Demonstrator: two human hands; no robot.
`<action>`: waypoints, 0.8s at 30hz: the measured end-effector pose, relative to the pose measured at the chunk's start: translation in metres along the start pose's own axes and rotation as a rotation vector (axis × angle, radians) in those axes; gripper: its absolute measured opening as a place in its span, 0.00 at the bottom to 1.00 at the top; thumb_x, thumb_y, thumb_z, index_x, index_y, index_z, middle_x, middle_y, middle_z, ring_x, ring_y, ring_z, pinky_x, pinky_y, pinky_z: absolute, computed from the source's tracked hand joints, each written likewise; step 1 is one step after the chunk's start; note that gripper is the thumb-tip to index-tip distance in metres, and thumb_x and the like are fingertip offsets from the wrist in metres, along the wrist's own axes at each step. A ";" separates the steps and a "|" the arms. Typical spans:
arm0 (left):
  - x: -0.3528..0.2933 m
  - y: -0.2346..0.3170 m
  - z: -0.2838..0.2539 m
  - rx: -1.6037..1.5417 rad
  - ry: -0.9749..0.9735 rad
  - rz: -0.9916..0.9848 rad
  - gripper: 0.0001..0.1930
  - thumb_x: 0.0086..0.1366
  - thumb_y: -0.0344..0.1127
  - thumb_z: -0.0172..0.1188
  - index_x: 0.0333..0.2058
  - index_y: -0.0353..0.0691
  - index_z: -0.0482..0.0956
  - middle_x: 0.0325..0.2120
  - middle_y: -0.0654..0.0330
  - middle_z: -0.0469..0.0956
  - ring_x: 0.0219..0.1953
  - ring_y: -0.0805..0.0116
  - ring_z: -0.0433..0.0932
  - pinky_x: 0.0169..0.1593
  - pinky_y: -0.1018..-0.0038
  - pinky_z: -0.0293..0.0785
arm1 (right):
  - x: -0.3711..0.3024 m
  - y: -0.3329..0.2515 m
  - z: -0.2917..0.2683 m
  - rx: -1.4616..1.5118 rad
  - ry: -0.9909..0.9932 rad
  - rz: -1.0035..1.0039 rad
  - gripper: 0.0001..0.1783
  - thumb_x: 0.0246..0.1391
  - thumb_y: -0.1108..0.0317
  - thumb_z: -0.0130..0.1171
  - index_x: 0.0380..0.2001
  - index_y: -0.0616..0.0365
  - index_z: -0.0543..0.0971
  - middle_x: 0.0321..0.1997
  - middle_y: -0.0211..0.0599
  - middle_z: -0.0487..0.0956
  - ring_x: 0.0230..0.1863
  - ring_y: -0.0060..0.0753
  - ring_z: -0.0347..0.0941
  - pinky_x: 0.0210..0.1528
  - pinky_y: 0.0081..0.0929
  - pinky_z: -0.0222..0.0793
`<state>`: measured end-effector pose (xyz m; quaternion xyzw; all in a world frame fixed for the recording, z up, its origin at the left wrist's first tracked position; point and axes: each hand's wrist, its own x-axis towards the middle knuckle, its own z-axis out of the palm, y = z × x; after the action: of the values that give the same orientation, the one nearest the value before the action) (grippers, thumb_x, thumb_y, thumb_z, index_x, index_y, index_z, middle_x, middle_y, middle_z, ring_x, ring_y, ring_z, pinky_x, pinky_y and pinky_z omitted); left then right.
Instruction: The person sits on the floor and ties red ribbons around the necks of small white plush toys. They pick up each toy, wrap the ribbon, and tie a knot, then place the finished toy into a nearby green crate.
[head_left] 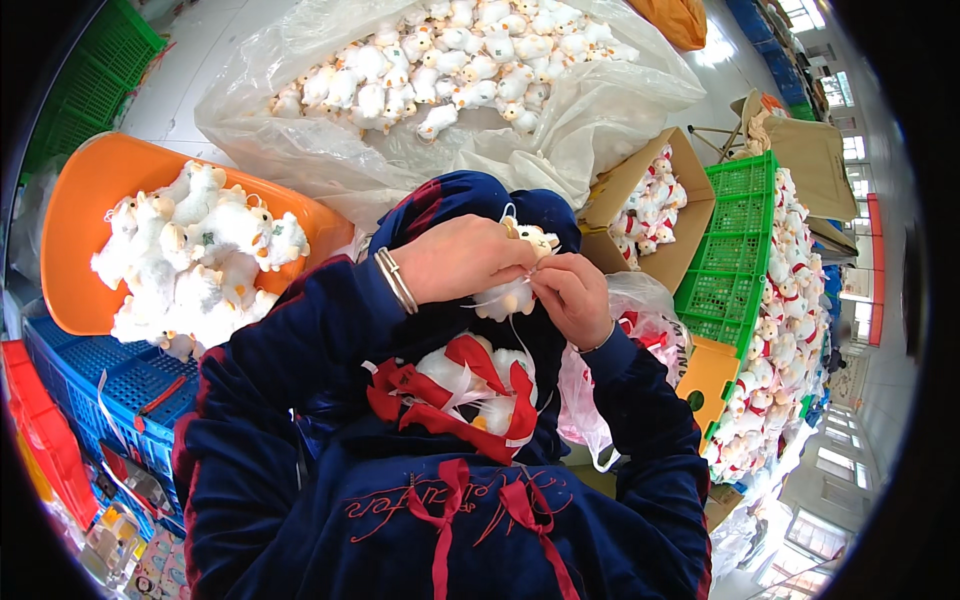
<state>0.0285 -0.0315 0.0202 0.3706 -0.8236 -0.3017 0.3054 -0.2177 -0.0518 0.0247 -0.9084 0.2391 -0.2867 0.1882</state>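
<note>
A small white plush animal (506, 300) with an orange-and-white head lies over my lap between my hands. My left hand (462, 260) is closed on it from the left, fingers pressed at its neck. From the right, my right hand (573, 297) pinches at the same spot; what lies between its fingertips is too small to make out. A thin white string trails from below the toy. Nearer to me, red ribbon pieces (480, 362) with white ties lie over more white plush (437, 368) on my lap.
An orange tub (75, 245) of white plush toys stands left, above a blue crate (70, 355). Ahead spreads a clear plastic sheet (250, 100) heaped with toys. At right are a cardboard box (690, 215), a green crate (725, 240) and a pink plastic bag (580, 400).
</note>
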 end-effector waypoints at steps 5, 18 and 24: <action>0.011 -0.003 -0.010 0.047 -0.066 0.122 0.10 0.69 0.43 0.59 0.35 0.43 0.81 0.25 0.52 0.81 0.31 0.48 0.83 0.35 0.55 0.77 | 0.005 0.000 -0.003 -0.006 -0.023 -0.030 0.10 0.49 0.76 0.72 0.35 0.56 0.82 0.39 0.37 0.82 0.37 0.43 0.80 0.39 0.36 0.76; 0.012 -0.002 -0.009 0.046 -0.037 0.151 0.09 0.66 0.39 0.61 0.30 0.41 0.79 0.24 0.51 0.80 0.29 0.46 0.81 0.33 0.55 0.76 | 0.009 0.001 -0.005 0.035 -0.038 -0.035 0.10 0.49 0.76 0.72 0.34 0.57 0.80 0.36 0.37 0.81 0.36 0.44 0.79 0.37 0.36 0.76; 0.000 -0.005 0.005 -0.056 0.049 0.046 0.05 0.64 0.34 0.64 0.35 0.42 0.78 0.25 0.53 0.78 0.30 0.49 0.79 0.34 0.57 0.73 | -0.001 -0.004 0.003 0.085 0.039 0.056 0.11 0.50 0.77 0.72 0.35 0.58 0.81 0.36 0.40 0.81 0.36 0.46 0.79 0.38 0.37 0.76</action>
<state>0.0268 -0.0325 0.0131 0.3502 -0.8153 -0.3085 0.3428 -0.2156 -0.0471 0.0242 -0.8868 0.2556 -0.3087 0.2300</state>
